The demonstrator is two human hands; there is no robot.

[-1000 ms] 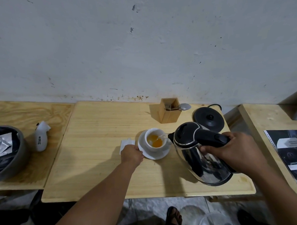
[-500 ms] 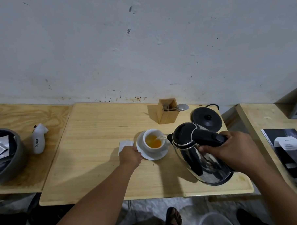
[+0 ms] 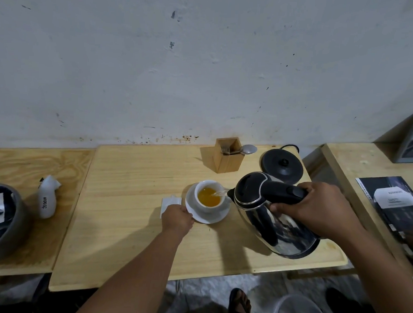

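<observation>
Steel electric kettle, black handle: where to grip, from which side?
Grip the black handle of the steel electric kettle, coming from the right, opposite the spout, as the right hand does. The body is round, polished and probably hot; the spout points left, pouring into the white cup.

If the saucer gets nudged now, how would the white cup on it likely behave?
The cup looks like glazed ceramic, so it probably slides on the saucer. Fairly full of amber liquid, it would likely slop if jolted. The left hand at the saucer's rim probably steadies it.
</observation>
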